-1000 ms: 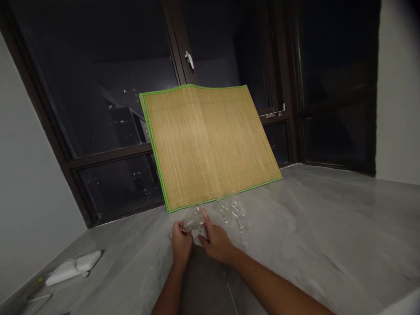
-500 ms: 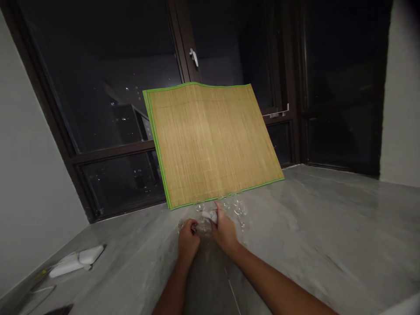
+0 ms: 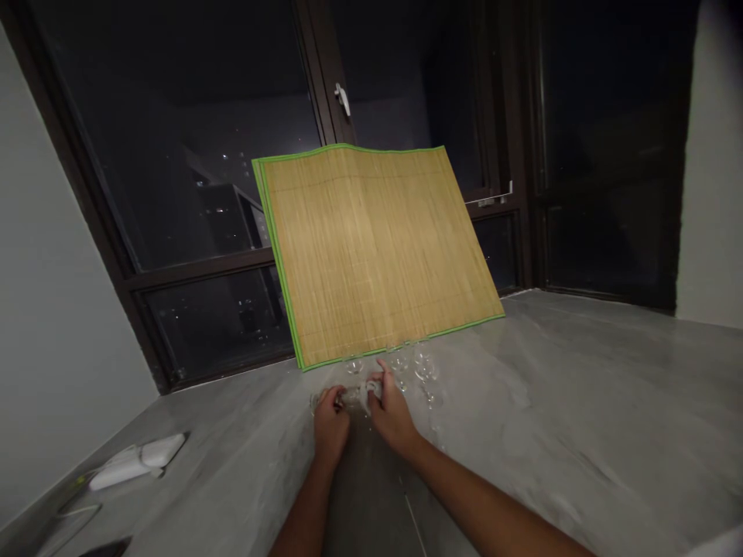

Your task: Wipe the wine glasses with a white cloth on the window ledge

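Observation:
A clear stemmed glass (image 3: pixel 351 397) lies sideways between my hands, above the grey counter. My left hand (image 3: pixel 331 429) is closed around its left part, and a round glass edge shows beyond the fingers. At the right end of the glass, my right hand (image 3: pixel 395 414) pinches a crumpled white tissue (image 3: pixel 372 389) against it, with the index finger pointing away. How far the tissue reaches into the glass I cannot tell. Just beyond my hands stand several other clear stemmed glasses (image 3: pixel 426 367), hard to make out against the counter.
A bamboo mat with green edging (image 3: pixel 377 255) leans against the dark window (image 3: pixel 191 139) behind the glasses. On the left of the grey marbled counter (image 3: pixel 557 410) lies a white object with a cord (image 3: pixel 138 461). A white handle (image 3: pixel 342 100) sits on the window frame.
My right hand has turned and curled its fingers, bringing the tissue onto the glass's right end. The glass shows more between my hands; my left hand has shifted slightly left.

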Demonstrator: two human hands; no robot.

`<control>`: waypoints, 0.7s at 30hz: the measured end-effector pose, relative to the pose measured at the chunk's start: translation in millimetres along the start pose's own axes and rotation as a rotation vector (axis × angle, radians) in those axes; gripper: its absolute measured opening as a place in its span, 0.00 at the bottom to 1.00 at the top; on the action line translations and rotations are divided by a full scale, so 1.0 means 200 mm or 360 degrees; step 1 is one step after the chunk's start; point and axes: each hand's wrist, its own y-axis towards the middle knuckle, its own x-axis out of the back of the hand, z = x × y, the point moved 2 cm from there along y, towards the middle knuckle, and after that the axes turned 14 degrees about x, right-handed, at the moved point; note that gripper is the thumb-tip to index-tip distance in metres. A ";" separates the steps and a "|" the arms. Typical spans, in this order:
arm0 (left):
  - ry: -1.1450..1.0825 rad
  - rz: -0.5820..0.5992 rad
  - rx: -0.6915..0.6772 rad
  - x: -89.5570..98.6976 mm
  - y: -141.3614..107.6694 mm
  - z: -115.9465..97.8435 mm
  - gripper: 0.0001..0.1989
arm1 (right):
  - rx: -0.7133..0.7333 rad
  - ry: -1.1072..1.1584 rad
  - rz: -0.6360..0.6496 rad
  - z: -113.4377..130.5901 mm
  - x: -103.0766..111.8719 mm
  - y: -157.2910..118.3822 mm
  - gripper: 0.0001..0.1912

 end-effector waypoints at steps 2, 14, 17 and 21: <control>-0.0002 -0.0002 -0.0006 0.00 0.00 -0.01 0.20 | 0.0020 -0.0101 -0.0049 -0.03 -0.01 0.00 0.38; 0.0185 -0.0044 -0.0016 0.01 -0.01 -0.01 0.19 | -0.0196 -0.0111 0.0057 -0.05 -0.01 0.00 0.31; 0.0305 -0.0105 0.0037 0.02 -0.01 0.00 0.18 | -0.0195 -0.0006 0.0135 0.02 0.00 0.00 0.29; 0.0405 -0.0145 0.0102 0.03 -0.02 0.00 0.16 | -0.0087 0.0122 0.0238 0.05 -0.02 -0.02 0.31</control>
